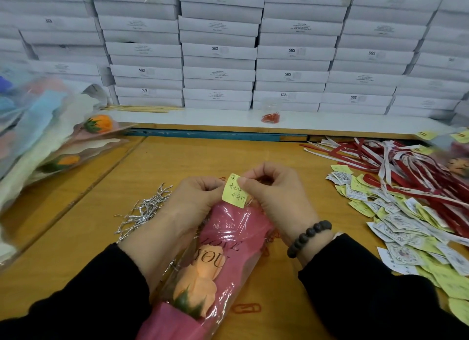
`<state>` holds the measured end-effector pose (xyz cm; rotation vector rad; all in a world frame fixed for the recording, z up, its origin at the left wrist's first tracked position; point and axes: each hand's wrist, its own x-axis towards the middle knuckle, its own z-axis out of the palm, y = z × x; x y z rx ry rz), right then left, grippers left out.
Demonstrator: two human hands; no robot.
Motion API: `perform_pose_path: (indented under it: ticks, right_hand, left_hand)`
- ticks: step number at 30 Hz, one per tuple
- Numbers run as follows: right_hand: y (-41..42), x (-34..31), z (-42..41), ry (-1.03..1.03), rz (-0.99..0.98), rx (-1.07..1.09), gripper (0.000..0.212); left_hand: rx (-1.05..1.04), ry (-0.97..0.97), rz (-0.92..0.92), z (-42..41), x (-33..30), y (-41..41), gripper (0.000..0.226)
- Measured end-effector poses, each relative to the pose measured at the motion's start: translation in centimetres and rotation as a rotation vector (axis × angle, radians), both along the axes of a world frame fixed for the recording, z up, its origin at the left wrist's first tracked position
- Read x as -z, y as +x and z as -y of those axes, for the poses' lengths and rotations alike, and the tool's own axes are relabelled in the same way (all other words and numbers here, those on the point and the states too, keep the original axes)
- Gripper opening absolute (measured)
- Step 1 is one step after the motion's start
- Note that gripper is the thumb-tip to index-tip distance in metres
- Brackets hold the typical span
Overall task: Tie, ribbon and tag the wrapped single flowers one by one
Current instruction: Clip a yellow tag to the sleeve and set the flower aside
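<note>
The wrapped flower [215, 261] lies on the wooden table [106, 238] right in front of me, its pink sleeve with "LOVE YOU" printed on it, the peach bloom pointing back toward my body and the gathered end up under my hands. My left hand [195, 200] curls round that gathered end and grips it. My right hand [269, 187] pinches a yellow tag [234, 191] with handwriting on it, thumb pressed on its top edge, held just above the sleeve's neck. A bead bracelet [308, 237] sits on my right wrist. Left of my hands, a loose heap of silver twist ties [142, 210]. Far left, a pile of other wrapped flowers [50, 141]. To the right, red and white ribbons [406, 167] and a spread of tags [411, 228]. An orange paper clip [246, 308] lies near the sleeve. White boxes [218, 50] are stacked behind.
</note>
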<state>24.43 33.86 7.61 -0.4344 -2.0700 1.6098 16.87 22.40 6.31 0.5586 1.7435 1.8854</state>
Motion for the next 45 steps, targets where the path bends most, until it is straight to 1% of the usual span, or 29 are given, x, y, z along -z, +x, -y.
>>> perform_pose_path:
  ticks: [2,3,6,9,12,17,20,23,26,28,34,38,39,42,45]
  right_hand:
    - [-0.1,0.1,-0.1,0.093,0.010,0.030,0.009]
    - [-0.1,0.1,-0.2,0.106,0.011,0.025,0.009]
    - [0.0,0.2,-0.2,0.025,0.007,-0.045,0.009]
    - [-0.1,0.3,-0.2,-0.007,0.010,-0.058,0.011]
    - [-0.2,0.5,-0.1,-0.030,-0.018,-0.064,0.013]
    - [-0.2,0.7,-0.3,-0.012,-0.022,-0.065,0.012]
    - [-0.3,0.8,-0.3,0.002,-0.014,-0.061,0.013]
    - [-0.3,0.9,-0.5,-0.004,-0.008,-0.055,0.014]
    - [-0.2,0.8,-0.7,-0.010,-0.005,-0.075,0.014]
    - [-0.2,0.8,-0.8,-0.008,-0.006,-0.097,0.014]
    - [-0.3,0.8,-0.3,0.044,-0.012,-0.127,0.016]
    - [-0.4,0.8,-0.3,0.021,-0.006,-0.087,0.014]
    - [-0.4,0.8,-0.3,0.012,-0.009,-0.079,0.015]
    - [-0.3,0.7,-0.4,0.019,-0.016,-0.065,0.018]
    - [-0.1,0.6,-0.3,0.019,-0.023,-0.055,0.020]
  left_hand:
    - [0.021,0.006,-0.006,0.0,0.1,0.1,0.014]
    - [0.029,0.007,-0.008,0.0,0.1,0.1,0.015]
    - [0.033,0.000,-0.011,0.1,0.1,0.2,0.023]
    - [0.020,-0.001,0.006,0.0,0.1,0.2,0.023]
    - [0.010,-0.021,0.019,-0.2,0.1,0.4,0.034]
    - [0.042,-0.048,0.031,0.0,-0.4,0.7,0.047]
    - [-0.024,-0.082,0.000,-0.1,-0.5,0.5,0.058]
    - [-0.045,-0.079,-0.001,-0.1,-0.8,0.2,0.055]
    - [0.038,-0.056,-0.040,0.4,-0.8,-0.2,0.038]
    - [0.037,-0.040,-0.068,0.6,-0.6,-0.3,0.030]
    - [-0.073,-0.022,-0.062,0.2,-0.3,-0.2,0.035]
    - [-0.028,-0.017,-0.074,-0.1,-0.7,0.2,0.045]
    - [-0.005,-0.013,-0.080,0.0,-0.8,0.3,0.045]
    - [0.048,0.006,-0.115,0.2,-0.8,0.5,0.026]
    - [0.039,-0.002,-0.130,0.3,-0.7,0.4,0.014]
